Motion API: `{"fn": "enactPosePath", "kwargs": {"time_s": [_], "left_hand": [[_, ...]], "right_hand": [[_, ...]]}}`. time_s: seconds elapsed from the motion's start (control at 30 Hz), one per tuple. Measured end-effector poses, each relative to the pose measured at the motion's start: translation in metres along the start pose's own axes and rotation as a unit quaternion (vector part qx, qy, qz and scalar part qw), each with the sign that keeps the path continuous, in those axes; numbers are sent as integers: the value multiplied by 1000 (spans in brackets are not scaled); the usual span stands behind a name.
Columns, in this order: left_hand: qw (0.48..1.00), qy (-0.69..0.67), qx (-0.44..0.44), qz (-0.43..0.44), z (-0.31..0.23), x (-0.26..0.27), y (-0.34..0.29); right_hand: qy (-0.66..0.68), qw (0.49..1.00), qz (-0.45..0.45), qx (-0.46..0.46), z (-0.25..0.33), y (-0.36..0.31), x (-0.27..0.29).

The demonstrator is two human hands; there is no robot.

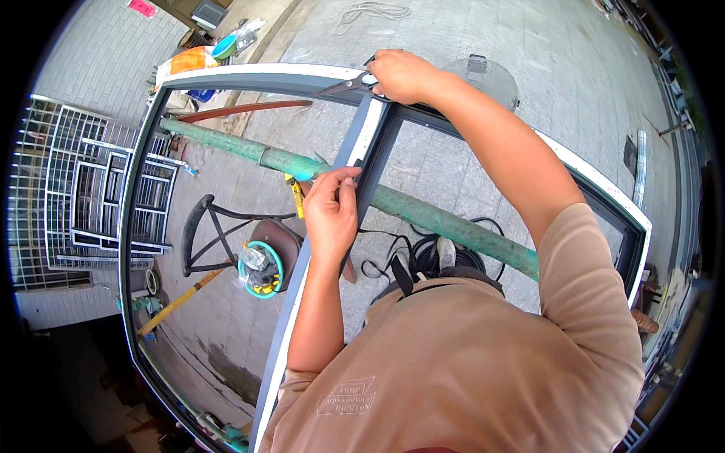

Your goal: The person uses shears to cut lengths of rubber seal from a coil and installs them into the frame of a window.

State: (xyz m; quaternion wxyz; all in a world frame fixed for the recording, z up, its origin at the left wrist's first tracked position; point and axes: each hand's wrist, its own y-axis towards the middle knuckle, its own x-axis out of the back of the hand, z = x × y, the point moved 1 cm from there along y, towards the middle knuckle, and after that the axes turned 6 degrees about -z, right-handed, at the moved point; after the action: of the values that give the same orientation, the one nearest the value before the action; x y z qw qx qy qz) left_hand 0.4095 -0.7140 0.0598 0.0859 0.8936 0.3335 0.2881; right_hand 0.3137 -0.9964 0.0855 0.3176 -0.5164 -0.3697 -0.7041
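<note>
A large window frame (249, 73) with white and dark grey metal edges spreads out in front of me, divided by a middle bar (363, 124). My right hand (404, 75) is closed on a pair of scissors (347, 84) at the far end of that bar. The dark blades point left, over the frame's far edge, and the handles are mostly hidden by the fingers. Lower on the bar, my left hand (331, 208) pinches a black strip that looks like rubber seal. A loose black strip (379, 232) trails below that hand toward my waist.
A green pipe (445, 223) runs beneath the frame. On the floor below stand a stool-like seat with a turquoise-rimmed basin (262, 291) and a black curved-bar stand (198, 230). Coiled black strip (427, 257) lies by my feet. Metal grilles (75, 174) lean at the left.
</note>
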Motion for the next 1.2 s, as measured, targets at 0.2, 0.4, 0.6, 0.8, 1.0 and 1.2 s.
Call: {"fn": "enactPosePath", "kwargs": {"time_s": [0.2,0.4,0.6,0.8,1.0,1.2], "left_hand": [[1000,-6,11,4,-6,1,1],[1000,-6,-6,9,-3,1,1],[998,-7,60,35,4,1,-2],[1000,-16,19,6,3,-3,-2],[998,57,-35,7,-12,-5,-13],[984,-89,118,97,-24,-9,-52]], "right_hand": [[-90,995,47,-9,12,5,13],[-83,991,-100,-9,8,-13,12],[316,905,-217,-185,76,-110,8],[678,667,-42,-306,130,-155,-45],[734,596,-59,-320,139,-151,-56],[697,587,-150,-384,117,-154,-63]]}}
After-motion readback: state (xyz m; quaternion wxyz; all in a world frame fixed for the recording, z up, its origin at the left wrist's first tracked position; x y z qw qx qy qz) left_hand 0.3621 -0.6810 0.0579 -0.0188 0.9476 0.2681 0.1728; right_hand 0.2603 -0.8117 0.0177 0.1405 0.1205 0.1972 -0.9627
